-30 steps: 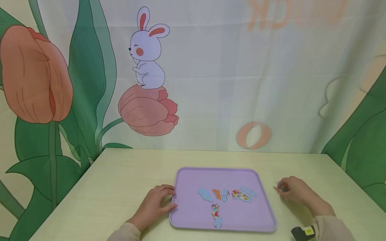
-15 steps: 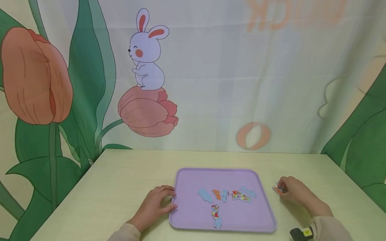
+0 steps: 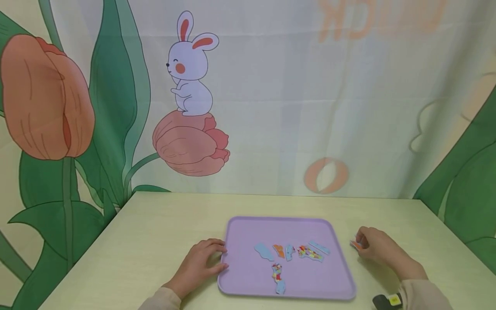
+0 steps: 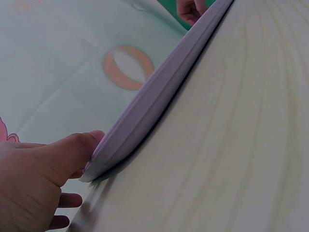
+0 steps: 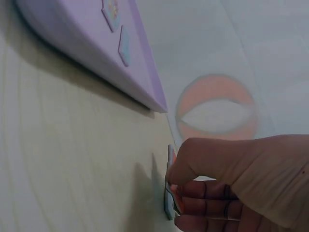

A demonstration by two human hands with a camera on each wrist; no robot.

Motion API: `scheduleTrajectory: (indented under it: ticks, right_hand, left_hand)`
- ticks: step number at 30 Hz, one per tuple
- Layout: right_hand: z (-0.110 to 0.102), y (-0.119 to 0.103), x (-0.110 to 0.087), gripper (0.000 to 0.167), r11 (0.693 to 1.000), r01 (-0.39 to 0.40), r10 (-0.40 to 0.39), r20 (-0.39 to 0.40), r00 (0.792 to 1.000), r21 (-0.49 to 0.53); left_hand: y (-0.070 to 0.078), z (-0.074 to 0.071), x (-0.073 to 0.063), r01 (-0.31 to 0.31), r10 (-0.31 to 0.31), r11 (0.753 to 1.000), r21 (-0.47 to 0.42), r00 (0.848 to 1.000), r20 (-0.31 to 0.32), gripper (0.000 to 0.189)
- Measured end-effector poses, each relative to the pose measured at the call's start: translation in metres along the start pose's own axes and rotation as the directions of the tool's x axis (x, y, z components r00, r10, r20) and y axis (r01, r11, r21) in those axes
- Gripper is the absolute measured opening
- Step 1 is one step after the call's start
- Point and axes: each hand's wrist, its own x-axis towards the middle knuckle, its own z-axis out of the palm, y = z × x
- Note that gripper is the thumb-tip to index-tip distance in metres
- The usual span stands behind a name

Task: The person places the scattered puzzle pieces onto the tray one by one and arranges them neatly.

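In the head view my left hand (image 3: pixel 199 265) rests at the left edge of a light purple tray (image 3: pixel 248 228), thumb and fingers spread and touching its rim. The left wrist view shows that thumb against the tray's raised side. Right of the tray, my right hand (image 3: pixel 377 245) pinches a small orange and light blue puzzle piece (image 3: pixel 356 245) close to the table. In the right wrist view the thumb and fingers hold the piece (image 5: pixel 169 203) on edge; a second layer shows beside it, and I cannot tell whether it is another piece. The fingers partly hide it.
On the tray lie several cut pieces: a plain blue piece (image 3: pixel 264 252), an orange piece (image 3: pixel 278 250), a multicoloured piece (image 3: pixel 310 253) and a blue strip (image 3: pixel 319 247). A pale wooden table (image 3: pixel 174 215) carries everything. Behind it hangs a printed curtain (image 3: pixel 271 107).
My right hand shifts very slightly left and turns the puzzle piece a little in its fingers. The left hand and the tray stay in place.
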Motion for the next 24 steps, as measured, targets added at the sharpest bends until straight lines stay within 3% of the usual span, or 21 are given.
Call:
scheduleTrajectory:
  ticks: [16, 24]
  right_hand:
    - [-0.012, -0.038, -0.006, 0.022, 0.986, 0.15, -0.145, -0.074, 0.987, 0.07]
    - [-0.011, -0.075, -0.011, 0.022, 0.958, 0.273, -0.266, -0.085, 0.96, 0.089]
  left_hand:
    - [0.0, 0.0, 0.0, -0.008, 0.008, 1.0, -0.012, 1.0, 0.004, 0.027]
    - [0.0, 0.001, -0.001, 0.006, -0.006, 1.0, -0.005, 1.0, 0.007, 0.027]
